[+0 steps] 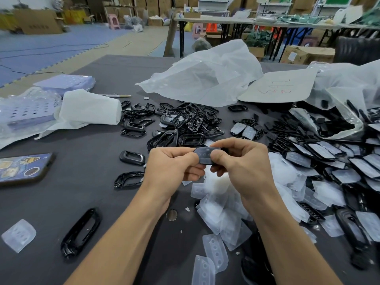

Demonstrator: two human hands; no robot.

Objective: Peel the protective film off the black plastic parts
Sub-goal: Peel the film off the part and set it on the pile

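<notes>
Both hands are gripping one small black rounded-rectangle plastic part (205,156) between them, raised above the dark grey table (98,182) at the middle of the view. The left hand (171,164) is pinching the part's left end, thumb on top and fingers curled beneath. The right hand (240,159) is clamping the right end, its thumb (218,156) pressing on the upper face, where a row of small round marks is showing. Whether film is covering that face, I cannot tell.

Just below the hands, a loose heap of peeled translucent white film pieces (222,212) is lying on the table, spreading toward the near edge. A small round silver coin cell (171,214) is resting beside that heap, near the left forearm. Beyond the hands, a pile of glossy black oval frames (181,124) is sitting in a tangle, with a few single frames lying apart to the left. To the right, a spread of black parts with film on them (329,155) is spilling from a clear plastic bag (345,95). A large crumpled white plastic bag (207,77) is lying farther back. At the left edge, a phone in a blue stickered case (22,167) is lying flat, and a folded white paper sheet (88,110) is resting behind it.
</notes>
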